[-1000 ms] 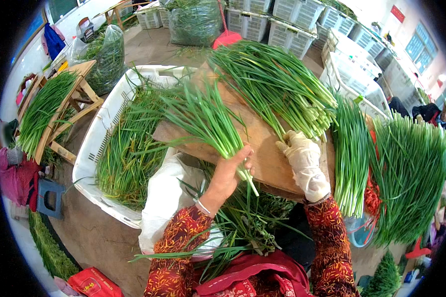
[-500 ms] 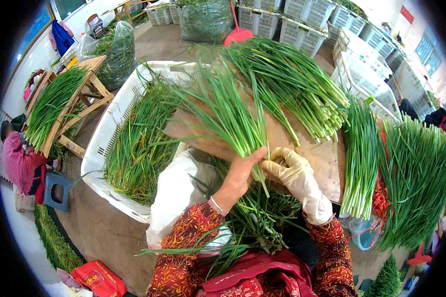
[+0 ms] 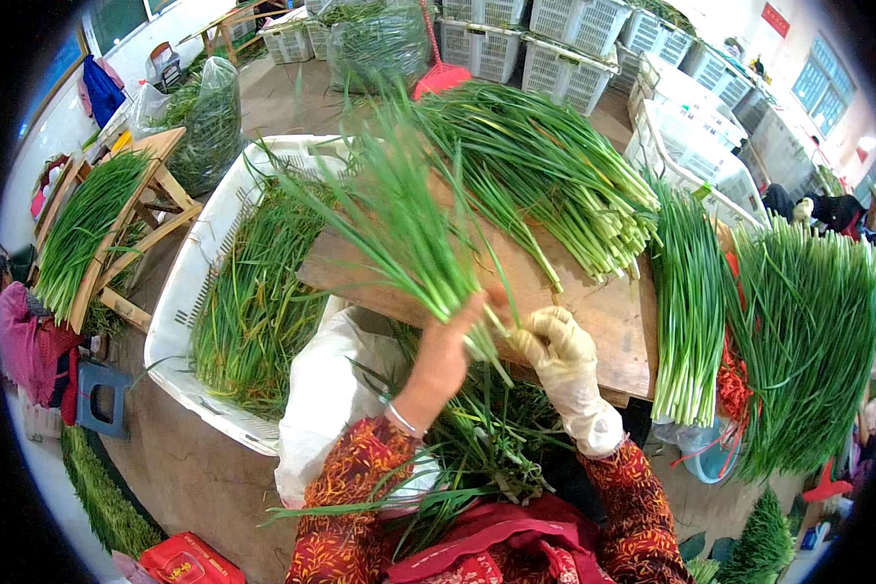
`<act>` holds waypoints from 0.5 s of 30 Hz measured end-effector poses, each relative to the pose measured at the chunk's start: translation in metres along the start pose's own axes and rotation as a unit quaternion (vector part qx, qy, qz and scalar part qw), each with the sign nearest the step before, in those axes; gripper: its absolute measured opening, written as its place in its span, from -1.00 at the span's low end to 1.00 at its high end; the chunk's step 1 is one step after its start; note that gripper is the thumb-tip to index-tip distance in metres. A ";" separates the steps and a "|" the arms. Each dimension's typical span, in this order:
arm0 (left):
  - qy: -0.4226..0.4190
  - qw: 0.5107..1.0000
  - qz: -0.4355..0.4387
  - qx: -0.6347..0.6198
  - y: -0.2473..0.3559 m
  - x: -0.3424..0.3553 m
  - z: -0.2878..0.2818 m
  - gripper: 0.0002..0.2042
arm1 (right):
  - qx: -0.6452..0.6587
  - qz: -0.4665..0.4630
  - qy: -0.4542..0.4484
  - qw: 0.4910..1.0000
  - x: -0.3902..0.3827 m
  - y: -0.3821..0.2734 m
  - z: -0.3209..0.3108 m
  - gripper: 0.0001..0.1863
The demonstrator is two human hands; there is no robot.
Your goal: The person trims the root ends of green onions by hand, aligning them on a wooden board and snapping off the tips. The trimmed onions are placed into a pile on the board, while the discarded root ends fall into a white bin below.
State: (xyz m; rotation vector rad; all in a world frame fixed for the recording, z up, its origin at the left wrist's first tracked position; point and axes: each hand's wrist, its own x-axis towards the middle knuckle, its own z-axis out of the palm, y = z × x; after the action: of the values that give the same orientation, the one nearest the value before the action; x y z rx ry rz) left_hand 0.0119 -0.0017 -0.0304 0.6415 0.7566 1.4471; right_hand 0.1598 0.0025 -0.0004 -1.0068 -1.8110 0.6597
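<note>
My bare left hand (image 3: 445, 348), with a bracelet at the wrist, is closed around the pale stem ends of a bunch of garlic chives (image 3: 399, 229). Its leaves fan up and to the left, blurred by motion. Just to the right, my right hand (image 3: 560, 355) in a cream glove pinches a thin chive blade at the bunch's edge. Both hands are over the near edge of a wooden board (image 3: 594, 316). A large heap of chives (image 3: 565, 185) lies on the board's far side, pale stems toward the right. Loose chive scraps (image 3: 487, 438) lie below my hands.
A white crate (image 3: 180, 321) of loose leaves stands left, beside a white sack (image 3: 326, 380). Chive bundles (image 3: 689, 321) and a bigger stack (image 3: 808, 341) are at right. Stacked crates (image 3: 565, 73) fill the back. A person (image 3: 31, 321) sits far left by a slanted wooden stand (image 3: 117, 234).
The bunch in my left hand has swung and tilted to the left, away from my right hand. My gloved fingers now pinch a single blade apart from it. The whole view has shifted slightly.
</note>
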 end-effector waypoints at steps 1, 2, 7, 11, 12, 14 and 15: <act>0.022 1.000 0.010 -0.017 0.013 0.001 -0.006 -0.72 | 0.061 0.037 -0.052 0.996 -0.009 0.003 -0.005 -0.89; 0.147 0.986 0.017 -0.078 0.009 0.017 -0.026 -0.72 | 0.095 0.127 -0.195 0.968 -0.016 -0.001 -0.016 -0.87; 0.088 0.972 0.139 -0.165 0.036 0.022 -0.042 -0.73 | -0.252 0.020 -0.308 0.917 0.014 0.003 -0.036 -0.61; 0.023 0.989 0.036 -0.141 0.017 0.015 -0.016 -0.75 | -0.420 0.007 -0.110 0.901 0.071 0.052 -0.036 -0.73; 0.018 0.989 0.018 -0.148 0.012 0.014 -0.014 -0.76 | -0.412 0.029 -0.118 0.903 0.074 0.056 -0.036 -0.74; 0.010 0.988 0.006 -0.151 0.008 0.012 -0.010 -0.79 | -0.394 0.073 -0.132 0.906 0.079 0.059 -0.037 -0.76; 0.006 0.988 0.008 -0.153 0.008 0.012 -0.012 -0.80 | -0.315 0.158 -0.097 0.931 0.078 0.032 -0.034 -0.79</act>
State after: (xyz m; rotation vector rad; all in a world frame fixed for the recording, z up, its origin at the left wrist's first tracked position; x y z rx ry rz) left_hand -0.0026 0.0098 -0.0321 0.4044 0.5237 1.5437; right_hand 0.1837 0.0867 0.0255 -1.7375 -2.1117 0.3682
